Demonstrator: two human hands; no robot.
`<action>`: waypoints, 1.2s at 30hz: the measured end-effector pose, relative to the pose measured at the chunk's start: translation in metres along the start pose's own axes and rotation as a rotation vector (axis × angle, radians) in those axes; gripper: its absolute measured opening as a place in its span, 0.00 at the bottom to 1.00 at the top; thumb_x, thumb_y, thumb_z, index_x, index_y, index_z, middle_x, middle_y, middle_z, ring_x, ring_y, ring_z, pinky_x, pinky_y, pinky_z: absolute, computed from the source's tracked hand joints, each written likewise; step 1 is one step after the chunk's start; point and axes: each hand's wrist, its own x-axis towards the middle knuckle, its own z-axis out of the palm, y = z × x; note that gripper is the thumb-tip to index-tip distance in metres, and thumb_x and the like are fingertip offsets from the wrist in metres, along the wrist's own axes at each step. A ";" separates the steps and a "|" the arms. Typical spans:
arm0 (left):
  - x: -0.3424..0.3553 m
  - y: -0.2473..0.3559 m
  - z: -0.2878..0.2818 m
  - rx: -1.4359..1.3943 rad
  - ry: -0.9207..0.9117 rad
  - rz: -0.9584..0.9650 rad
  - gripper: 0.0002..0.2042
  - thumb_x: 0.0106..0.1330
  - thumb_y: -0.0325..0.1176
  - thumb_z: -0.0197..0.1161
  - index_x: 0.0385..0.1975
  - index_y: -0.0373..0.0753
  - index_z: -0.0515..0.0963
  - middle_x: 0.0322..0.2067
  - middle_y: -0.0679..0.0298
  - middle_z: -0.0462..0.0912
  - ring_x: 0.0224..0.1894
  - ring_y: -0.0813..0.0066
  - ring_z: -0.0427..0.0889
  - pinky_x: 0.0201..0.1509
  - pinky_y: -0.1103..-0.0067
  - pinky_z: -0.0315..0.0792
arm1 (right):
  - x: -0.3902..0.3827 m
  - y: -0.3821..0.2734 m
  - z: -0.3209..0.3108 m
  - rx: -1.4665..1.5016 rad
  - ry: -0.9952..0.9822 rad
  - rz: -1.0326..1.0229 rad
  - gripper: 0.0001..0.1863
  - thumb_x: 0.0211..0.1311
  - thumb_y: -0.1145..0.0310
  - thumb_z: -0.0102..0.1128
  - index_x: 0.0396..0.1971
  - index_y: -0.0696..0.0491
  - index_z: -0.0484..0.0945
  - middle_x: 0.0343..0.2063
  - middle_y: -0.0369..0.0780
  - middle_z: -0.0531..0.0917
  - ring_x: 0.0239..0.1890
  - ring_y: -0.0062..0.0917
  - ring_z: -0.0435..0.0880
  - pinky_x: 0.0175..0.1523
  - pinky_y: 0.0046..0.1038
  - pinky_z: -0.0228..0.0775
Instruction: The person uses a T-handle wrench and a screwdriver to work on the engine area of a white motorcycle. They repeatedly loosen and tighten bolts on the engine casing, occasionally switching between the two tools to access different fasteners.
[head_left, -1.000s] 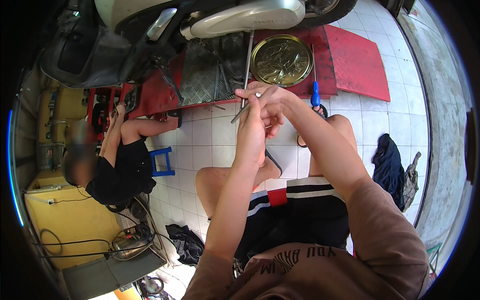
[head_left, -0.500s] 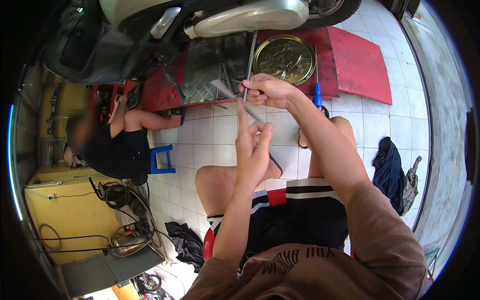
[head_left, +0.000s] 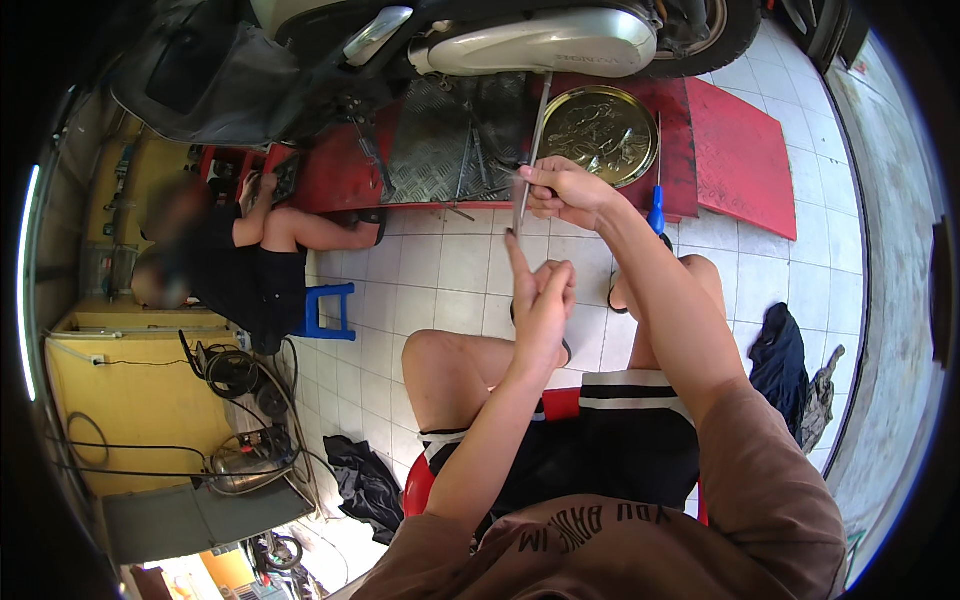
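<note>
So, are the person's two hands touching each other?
Apart. In the head view, white floor tiles show plainly between the left hand and the right hand.

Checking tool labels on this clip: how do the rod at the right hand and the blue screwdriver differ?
The rod is in the right hand; the screwdriver is in neither. The rod slants in the picture; the screwdriver looks nearly vertical. The rod shows grey metal; the screwdriver has a blue handle. Both have long, thin shafts.

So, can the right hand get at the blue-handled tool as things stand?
Probably yes: the blue-handled tool appears close by, its handle uncovered. But the right hand is on the metal rod, so it would likely need to let go first.
</note>
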 end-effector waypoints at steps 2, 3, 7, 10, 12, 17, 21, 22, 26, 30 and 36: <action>0.000 0.001 -0.007 -0.057 -0.198 -0.046 0.35 0.68 0.25 0.48 0.72 0.41 0.39 0.25 0.70 0.67 0.19 0.87 0.58 0.22 0.89 0.54 | 0.002 -0.002 0.000 0.021 -0.014 -0.012 0.14 0.71 0.61 0.52 0.32 0.57 0.73 0.11 0.26 0.60 0.14 0.13 0.55 0.23 0.20 0.51; 0.000 0.002 -0.008 -0.089 -0.301 -0.076 0.34 0.68 0.25 0.48 0.72 0.41 0.41 0.24 0.70 0.67 0.19 0.87 0.58 0.23 0.88 0.54 | 0.000 -0.004 0.002 0.031 -0.012 -0.015 0.14 0.71 0.61 0.51 0.32 0.57 0.73 0.11 0.26 0.60 0.14 0.13 0.55 0.23 0.20 0.52; -0.003 0.025 -0.013 -0.069 -0.108 0.187 0.33 0.68 0.25 0.46 0.72 0.42 0.43 0.24 0.70 0.67 0.19 0.87 0.58 0.23 0.88 0.53 | 0.000 -0.006 0.001 0.055 0.004 -0.026 0.12 0.73 0.63 0.48 0.34 0.57 0.71 0.12 0.28 0.62 0.14 0.14 0.56 0.26 0.21 0.57; 0.008 0.010 -0.022 -0.037 -0.068 0.024 0.34 0.68 0.28 0.47 0.73 0.44 0.41 0.24 0.70 0.68 0.19 0.87 0.59 0.23 0.88 0.54 | 0.002 -0.004 -0.003 0.015 -0.009 -0.019 0.12 0.73 0.63 0.48 0.34 0.57 0.71 0.12 0.28 0.62 0.14 0.14 0.56 0.27 0.22 0.58; 0.003 0.011 -0.017 -0.041 -0.056 -0.107 0.33 0.69 0.29 0.48 0.72 0.42 0.44 0.24 0.69 0.69 0.19 0.86 0.60 0.24 0.88 0.55 | 0.004 -0.002 0.000 0.007 0.031 -0.017 0.12 0.73 0.63 0.48 0.34 0.57 0.71 0.11 0.28 0.61 0.14 0.14 0.56 0.27 0.21 0.57; 0.003 0.015 -0.019 -0.130 -0.268 -0.011 0.31 0.69 0.29 0.48 0.71 0.38 0.46 0.28 0.67 0.70 0.21 0.86 0.62 0.25 0.88 0.55 | 0.003 -0.001 0.001 -0.004 0.070 -0.077 0.12 0.73 0.63 0.48 0.35 0.57 0.71 0.12 0.27 0.60 0.14 0.13 0.57 0.25 0.19 0.54; 0.009 0.013 -0.014 -0.184 0.023 0.119 0.30 0.69 0.30 0.49 0.71 0.40 0.49 0.32 0.66 0.71 0.20 0.86 0.62 0.24 0.87 0.55 | 0.009 0.001 -0.001 0.017 -0.002 -0.046 0.11 0.72 0.64 0.49 0.35 0.57 0.71 0.13 0.27 0.62 0.15 0.13 0.57 0.25 0.19 0.55; 0.015 0.007 -0.019 -0.208 0.059 0.049 0.30 0.69 0.30 0.49 0.70 0.40 0.50 0.32 0.66 0.71 0.20 0.86 0.62 0.24 0.87 0.55 | 0.009 0.000 0.002 0.016 0.014 -0.049 0.11 0.72 0.64 0.49 0.35 0.57 0.71 0.13 0.27 0.62 0.15 0.13 0.57 0.25 0.19 0.54; 0.019 -0.016 -0.027 -0.137 -0.221 -0.137 0.26 0.69 0.30 0.50 0.68 0.38 0.58 0.29 0.68 0.71 0.19 0.86 0.61 0.23 0.87 0.55 | 0.013 -0.001 0.002 0.019 0.020 -0.075 0.10 0.72 0.65 0.49 0.36 0.57 0.71 0.13 0.28 0.62 0.15 0.13 0.58 0.25 0.20 0.53; 0.001 0.017 -0.012 -0.095 -0.251 0.237 0.30 0.70 0.27 0.49 0.71 0.38 0.47 0.29 0.68 0.71 0.21 0.87 0.60 0.24 0.88 0.56 | 0.009 0.001 0.002 0.026 0.072 -0.094 0.10 0.72 0.65 0.49 0.35 0.57 0.71 0.13 0.28 0.62 0.15 0.14 0.57 0.24 0.20 0.53; 0.016 0.008 -0.028 -0.092 -0.126 -0.039 0.33 0.68 0.30 0.50 0.71 0.38 0.44 0.25 0.68 0.70 0.19 0.86 0.61 0.22 0.88 0.54 | 0.010 0.000 0.001 0.073 0.033 -0.099 0.09 0.72 0.66 0.49 0.35 0.57 0.71 0.13 0.29 0.62 0.15 0.14 0.57 0.23 0.19 0.51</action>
